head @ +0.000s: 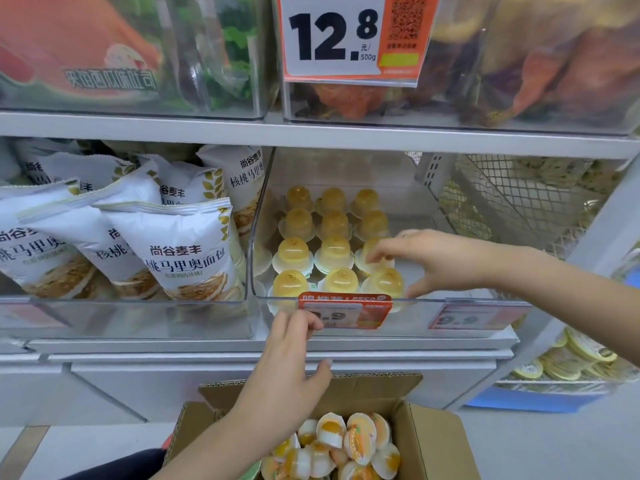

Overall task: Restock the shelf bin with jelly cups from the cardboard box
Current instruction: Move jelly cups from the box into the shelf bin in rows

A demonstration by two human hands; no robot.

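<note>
A clear shelf bin (pixel 426 237) holds several yellow jelly cups (pixel 334 251) set upside down in neat rows of three. My right hand (pixel 426 258) reaches into the bin from the right, fingertips around the front-right jelly cup (pixel 386 280) in the nearest row. My left hand (pixel 287 372) is in front of the bin, its fingers pressed on the bin's front wall beside the red price tag (pixel 346 311), holding nothing. Below, an open cardboard box (pixel 433 441) contains several loose jelly cups (pixel 349 445) lying in a heap.
White bread bags (pixel 183 251) fill the neighbouring bin on the left. A wire basket (pixel 512 202) sits to the right. An upper shelf carries clear bins and a large 12.8 price sign (pixel 346 36). More yellow-lidded cups (pixel 581 355) lie low at the right.
</note>
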